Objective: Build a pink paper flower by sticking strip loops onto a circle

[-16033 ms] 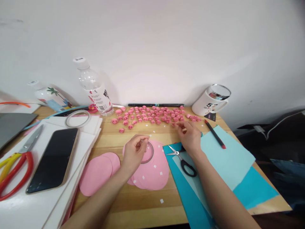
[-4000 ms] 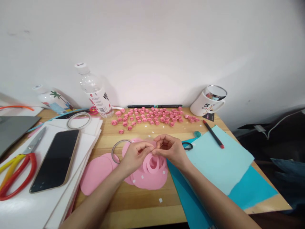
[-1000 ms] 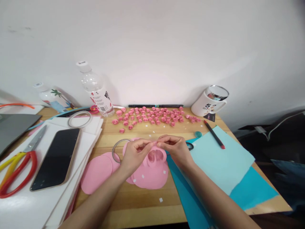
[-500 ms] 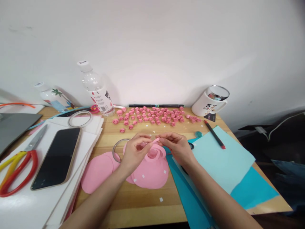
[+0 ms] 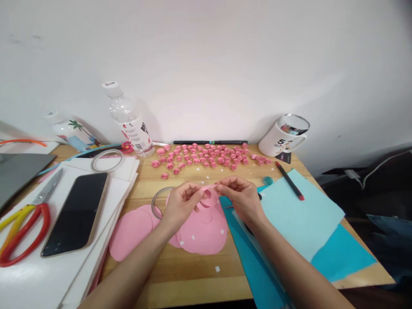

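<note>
Between my two hands is a curling pink paper strip [image 5: 205,205], held above a pile of pink paper circles [image 5: 204,236]. My left hand [image 5: 183,201] pinches the strip on its left side. The fingertips of my right hand [image 5: 238,195] pinch it at the upper right. Under my left hand, a roll of tape [image 5: 156,201] is partly hidden. More pink paper circles [image 5: 131,234] lie to the left of that hand. Behind both hands, many small rolled pink paper roses [image 5: 206,156] are spread over the table.
At left, scissors [image 5: 28,219] and a phone [image 5: 77,214] lie on white paper [image 5: 48,279]. A bottle [image 5: 131,122] and a mug [image 5: 281,137] stand near the wall. Blue paper sheets [image 5: 299,214] with a red-tipped pen [image 5: 290,181] lie at right.
The strip between my hands has dropped and turned; its loops now hang lower and closer to the fingers. Both hands stay in nearly the same place, still pinching it.
</note>
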Motion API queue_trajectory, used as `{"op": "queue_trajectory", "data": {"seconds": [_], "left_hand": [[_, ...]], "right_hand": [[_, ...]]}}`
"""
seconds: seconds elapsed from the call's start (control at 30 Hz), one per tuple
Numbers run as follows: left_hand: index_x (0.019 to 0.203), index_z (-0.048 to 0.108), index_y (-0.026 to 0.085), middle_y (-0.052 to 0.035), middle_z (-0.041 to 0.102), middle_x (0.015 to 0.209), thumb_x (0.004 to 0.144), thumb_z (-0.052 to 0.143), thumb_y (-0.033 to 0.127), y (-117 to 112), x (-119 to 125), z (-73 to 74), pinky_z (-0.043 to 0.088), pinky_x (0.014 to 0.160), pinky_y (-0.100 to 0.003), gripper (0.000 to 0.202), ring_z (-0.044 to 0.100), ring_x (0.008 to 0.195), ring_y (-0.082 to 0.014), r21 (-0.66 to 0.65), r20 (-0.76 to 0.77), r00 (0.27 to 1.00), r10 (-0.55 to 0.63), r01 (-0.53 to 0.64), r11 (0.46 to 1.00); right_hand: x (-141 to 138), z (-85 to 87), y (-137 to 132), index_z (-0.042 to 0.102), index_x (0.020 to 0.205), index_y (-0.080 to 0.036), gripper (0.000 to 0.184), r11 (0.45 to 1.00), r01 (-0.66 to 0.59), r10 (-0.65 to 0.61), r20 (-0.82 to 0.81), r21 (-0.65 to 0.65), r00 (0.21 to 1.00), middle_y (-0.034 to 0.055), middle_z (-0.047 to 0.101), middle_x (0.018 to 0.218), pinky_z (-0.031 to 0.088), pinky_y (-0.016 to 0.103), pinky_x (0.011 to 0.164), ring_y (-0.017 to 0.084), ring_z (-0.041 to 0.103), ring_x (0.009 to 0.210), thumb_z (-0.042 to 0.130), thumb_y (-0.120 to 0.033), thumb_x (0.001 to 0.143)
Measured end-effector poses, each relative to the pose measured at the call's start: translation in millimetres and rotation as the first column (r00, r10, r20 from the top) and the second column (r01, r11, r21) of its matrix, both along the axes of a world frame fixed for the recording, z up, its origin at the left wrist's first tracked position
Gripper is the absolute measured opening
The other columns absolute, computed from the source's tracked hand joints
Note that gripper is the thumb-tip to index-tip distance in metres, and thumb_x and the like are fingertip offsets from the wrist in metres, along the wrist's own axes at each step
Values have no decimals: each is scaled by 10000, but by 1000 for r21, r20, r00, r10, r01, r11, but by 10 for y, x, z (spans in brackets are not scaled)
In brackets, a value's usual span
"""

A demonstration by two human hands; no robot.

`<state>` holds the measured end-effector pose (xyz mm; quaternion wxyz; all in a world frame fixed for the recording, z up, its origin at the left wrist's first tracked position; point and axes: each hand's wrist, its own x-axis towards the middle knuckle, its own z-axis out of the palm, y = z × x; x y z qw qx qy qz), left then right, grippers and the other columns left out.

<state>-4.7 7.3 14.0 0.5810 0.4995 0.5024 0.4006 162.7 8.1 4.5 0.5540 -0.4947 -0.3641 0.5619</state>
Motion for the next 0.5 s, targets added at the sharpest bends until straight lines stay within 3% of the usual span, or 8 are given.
{"op": "queue_trajectory", "data": {"seconds": [0.2,0.5], "left_hand": [[809,601,146,-13,640,614,754,605,328,-28,12,35,402,422,-172,190,586,546,-108,2,-8,993,-121,121,993],[749,607,143,-1,651,588,761,590,279,-30,27,35,382,393,-148,137,549,476,-78,68,-103,995,12,-5,998]], "right_hand": [[1,-27,3,667,641,-180,149,999,-26,27,-12,42,1000,-19,654,589,459,222,545,91,562,534,788,-226,568],[0,-84,18,697,632,-191,156,999,-26,25,-12,-39,1000,-3,686,653,467,248,606,112,582,591,804,-252,536]]}}
